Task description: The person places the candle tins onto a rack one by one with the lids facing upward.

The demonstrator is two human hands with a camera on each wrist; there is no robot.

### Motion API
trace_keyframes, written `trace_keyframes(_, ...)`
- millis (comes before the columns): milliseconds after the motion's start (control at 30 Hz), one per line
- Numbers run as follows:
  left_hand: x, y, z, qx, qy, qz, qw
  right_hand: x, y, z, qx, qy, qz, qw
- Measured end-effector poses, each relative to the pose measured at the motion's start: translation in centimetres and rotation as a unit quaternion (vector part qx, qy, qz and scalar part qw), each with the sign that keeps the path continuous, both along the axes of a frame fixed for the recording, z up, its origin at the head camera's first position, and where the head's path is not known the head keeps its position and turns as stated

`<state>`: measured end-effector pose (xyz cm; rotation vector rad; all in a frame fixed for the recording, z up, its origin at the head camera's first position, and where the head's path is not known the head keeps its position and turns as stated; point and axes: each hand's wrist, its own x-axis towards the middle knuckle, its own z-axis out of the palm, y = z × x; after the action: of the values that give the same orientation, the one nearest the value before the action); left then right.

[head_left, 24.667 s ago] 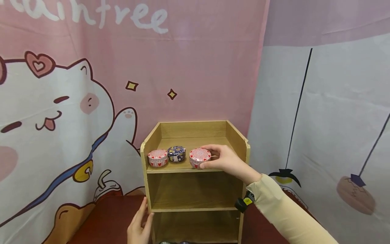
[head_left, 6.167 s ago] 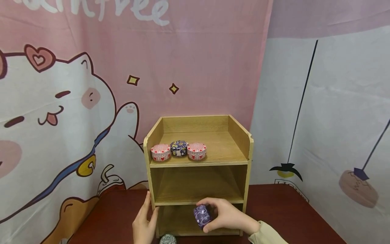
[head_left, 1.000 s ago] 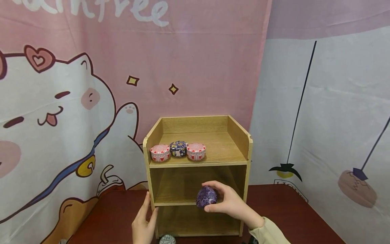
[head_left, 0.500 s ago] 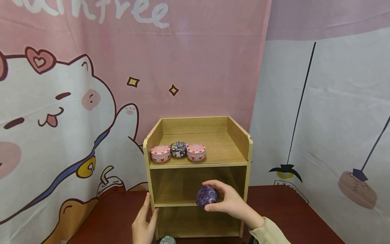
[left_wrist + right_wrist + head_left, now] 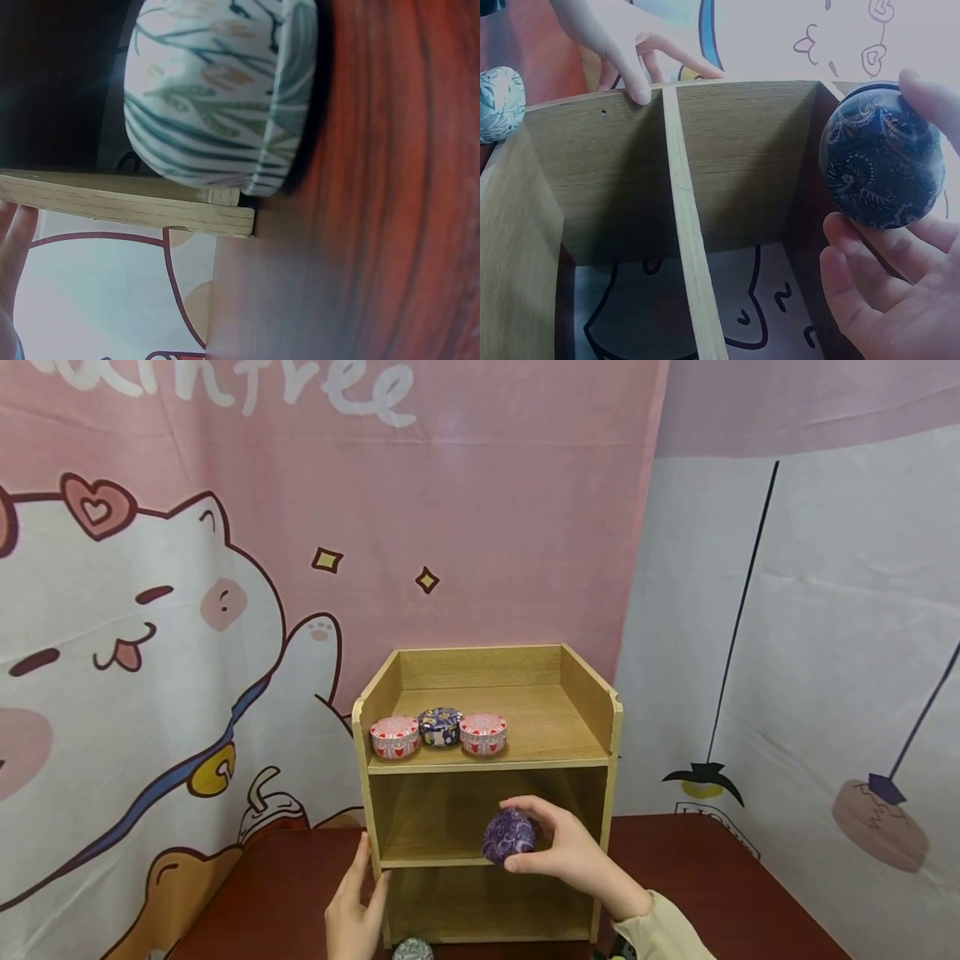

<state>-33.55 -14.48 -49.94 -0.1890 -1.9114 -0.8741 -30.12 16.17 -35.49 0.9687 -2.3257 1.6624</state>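
A small round purple tin [image 5: 507,837] with a swirling paisley pattern is pinched between the thumb and fingers of my right hand [image 5: 566,853]. It is in front of the middle compartment of the wooden shelf unit [image 5: 487,766]; the right wrist view shows the tin [image 5: 881,161] tilted, its round face toward the camera. My left hand [image 5: 354,906] rests its fairly straight fingers against the unit's left side panel. At the foot of the unit, near that hand, stands a white and green leaf-patterned tin [image 5: 206,97], partly cut off in the head view.
Along the front left of the top board stand a pink-red tin [image 5: 395,739], a navy-yellow tin [image 5: 440,727] and another pink-red tin [image 5: 483,735]. The unit stands on a dark red wooden table [image 5: 675,877], before a printed cloth backdrop [image 5: 487,527].
Since the oldest frame, the second pink-red tin has been set down on the top board. My right hand has since lifted the purple tin to middle-compartment height; in the last second it barely moves.
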Motion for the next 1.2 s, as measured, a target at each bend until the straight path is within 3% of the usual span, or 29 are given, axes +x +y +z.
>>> trace_keyframes(300, -0.1, -0.1, 0.0, -0.004, 0.014, 0.002, 0.9999, -0.2, -0.1, 0.7, -0.019, 0.035, 0.015, 0.9991)
trace_keyframes(900, 0.3, 0.0, 0.3, -0.007, -0.011, -0.004, 0.9999, 0.1, 0.0, 1.9, -0.022, 0.031, 0.000, 0.9993)
trace_keyframes(1200, 0.2, 0.0, 0.2, -0.012, 0.000, -0.005, 0.9999, 0.2, 0.1, 2.4, -0.030, 0.044, -0.002, 0.9986)
